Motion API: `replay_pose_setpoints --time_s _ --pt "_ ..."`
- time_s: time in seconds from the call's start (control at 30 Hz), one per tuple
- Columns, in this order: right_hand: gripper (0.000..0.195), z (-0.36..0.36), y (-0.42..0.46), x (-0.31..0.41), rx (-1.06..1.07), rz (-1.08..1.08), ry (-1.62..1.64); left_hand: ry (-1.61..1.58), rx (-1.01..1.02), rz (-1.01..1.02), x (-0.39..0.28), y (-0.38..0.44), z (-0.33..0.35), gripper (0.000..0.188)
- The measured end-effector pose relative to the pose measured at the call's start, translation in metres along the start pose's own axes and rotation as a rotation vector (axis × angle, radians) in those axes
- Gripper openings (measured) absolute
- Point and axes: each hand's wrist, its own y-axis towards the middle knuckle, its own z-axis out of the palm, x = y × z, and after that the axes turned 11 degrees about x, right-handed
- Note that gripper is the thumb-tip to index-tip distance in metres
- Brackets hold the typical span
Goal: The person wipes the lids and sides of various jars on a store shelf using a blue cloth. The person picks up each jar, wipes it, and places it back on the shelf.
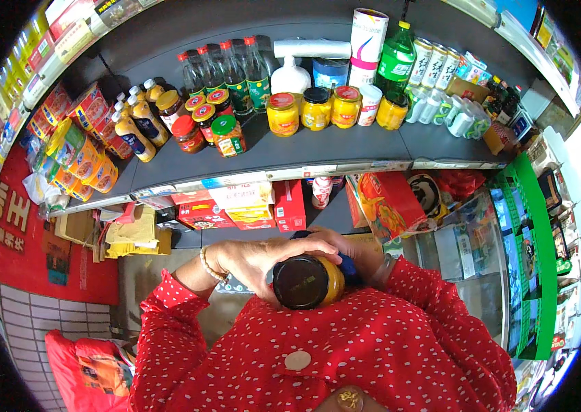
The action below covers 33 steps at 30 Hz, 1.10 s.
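Observation:
My left hand (246, 262), with a beaded bracelet at its wrist, grips a glass jar (335, 282) of yellow contents close to my chest. The jar is tilted, so its dark lid (300, 282) faces up toward me. My right hand (360, 251) is on the jar's far side, with a dark blue cloth (348, 268) between it and the glass; its fingers are partly hidden. Ahead on the shelf stand similar yellow jars: one with a red lid (283, 116), a dark-lidded one (316, 109), another red-lidded one (346, 107) and a darker-topped one (392, 111).
The grey shelf (321, 149) also bears sauce jars (228, 136), green-labelled bottles (257, 82), drink bottles (136, 136), a large green soda bottle (397, 59) and shrink-wrapped cans (445, 110). Below are red cartons (290, 205) and a red bag (385, 203). A glass case (468, 252) and green rack (540, 257) stand right.

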Motion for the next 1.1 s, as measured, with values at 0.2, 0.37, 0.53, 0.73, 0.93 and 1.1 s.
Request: replay_pose_setpoints --time_s 0.2,0.37,0.53,0.73,0.93,1.1 --pt "0.026 -0.011 0.003 0.006 0.437 -0.212 0.243 -0.164 -0.082 0.036 0.01 -0.002 0.009 0.09" --pt "0.052 -0.001 -0.018 0.019 0.213 -0.607 -0.305 0.068 -0.118 -0.024 0.02 -0.009 0.011 0.093" --pt "0.058 0.009 -0.037 0.053 0.205 -0.271 -0.062 0.052 -0.258 -0.045 0.032 -0.013 0.023 0.089" --pt "0.039 0.012 -0.037 0.067 0.111 0.012 0.333 0.107 -0.463 0.04 0.033 -0.006 0.038 0.082" --pt "0.033 0.014 -0.034 0.091 0.056 0.286 0.335 0.045 -0.657 0.057 0.039 -0.008 0.047 0.081" --pt "0.025 -0.017 -0.036 0.088 -0.245 0.166 -0.035 -0.154 -0.773 -0.007 0.041 -0.01 0.051 0.083"
